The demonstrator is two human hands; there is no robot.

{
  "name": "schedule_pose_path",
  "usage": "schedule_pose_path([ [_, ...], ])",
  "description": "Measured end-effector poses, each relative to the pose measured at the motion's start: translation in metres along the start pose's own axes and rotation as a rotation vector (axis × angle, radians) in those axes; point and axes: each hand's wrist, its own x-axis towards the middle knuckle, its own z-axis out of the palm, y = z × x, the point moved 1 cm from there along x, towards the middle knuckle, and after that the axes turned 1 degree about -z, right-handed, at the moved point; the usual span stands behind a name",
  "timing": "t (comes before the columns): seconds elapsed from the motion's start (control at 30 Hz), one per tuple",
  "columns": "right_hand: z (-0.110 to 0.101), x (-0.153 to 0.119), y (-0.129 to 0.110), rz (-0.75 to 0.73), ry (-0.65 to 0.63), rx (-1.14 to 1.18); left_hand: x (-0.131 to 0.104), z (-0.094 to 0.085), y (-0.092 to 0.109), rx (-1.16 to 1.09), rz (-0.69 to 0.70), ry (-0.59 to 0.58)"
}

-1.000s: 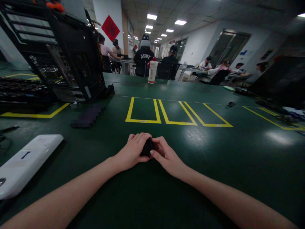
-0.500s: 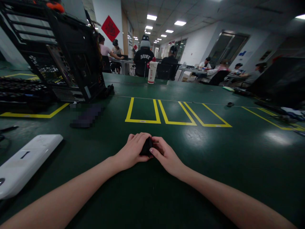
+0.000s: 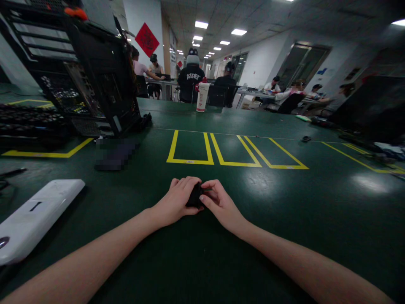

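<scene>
A small black object [image 3: 195, 196] is between my two hands, low over the dark green table [image 3: 202, 253] or resting on it. My left hand [image 3: 177, 199] is wrapped round its left side, fingers over the top and thumb along the near edge. At its right side my right hand [image 3: 221, 207] closes on it with thumb and fingertips. The fingers cover much of the object, so its exact shape is hidden. Beyond the hands, yellow tape outlines [image 3: 190, 161] mark the table.
On the left lie a white device [image 3: 41, 215] and a dark blurred item [image 3: 117, 155], with an open black computer case [image 3: 110, 80] behind them. A white cup [image 3: 201, 98] stands at the far edge. Several people sit at tables beyond. Dark equipment [image 3: 373, 109] is at right.
The fingers of my right hand have shifted very slightly at the right side of the black object. Otherwise the hands and table items look the same.
</scene>
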Motion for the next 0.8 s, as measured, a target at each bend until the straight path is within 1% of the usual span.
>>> schedule_pose_path([
  [0.1, -0.001, 0.001, 0.001, 0.020, -0.009, -0.048, 0.000, 0.004, -0.005, 0.001, 0.006, 0.046],
  [0.2, -0.002, -0.001, 0.000, 0.006, -0.054, -0.060, 0.000, 0.004, -0.005, -0.003, 0.008, 0.033],
  [0.33, -0.003, -0.004, -0.001, -0.021, -0.120, 0.034, 0.000, -0.003, 0.002, -0.018, -0.010, -0.012],
  [0.47, -0.002, -0.002, 0.001, -0.023, -0.081, 0.069, 0.000, -0.007, 0.005, -0.036, -0.014, -0.018],
  [0.63, -0.001, 0.000, 0.003, -0.001, -0.014, 0.026, 0.000, -0.006, 0.004, -0.041, -0.011, -0.013],
  [0.7, -0.002, 0.000, 0.003, 0.025, -0.020, 0.014, 0.000, -0.006, 0.004, -0.042, -0.012, -0.020],
  [0.8, -0.003, -0.001, 0.001, 0.029, -0.079, 0.048, -0.001, -0.006, 0.004, -0.027, -0.008, -0.022],
])
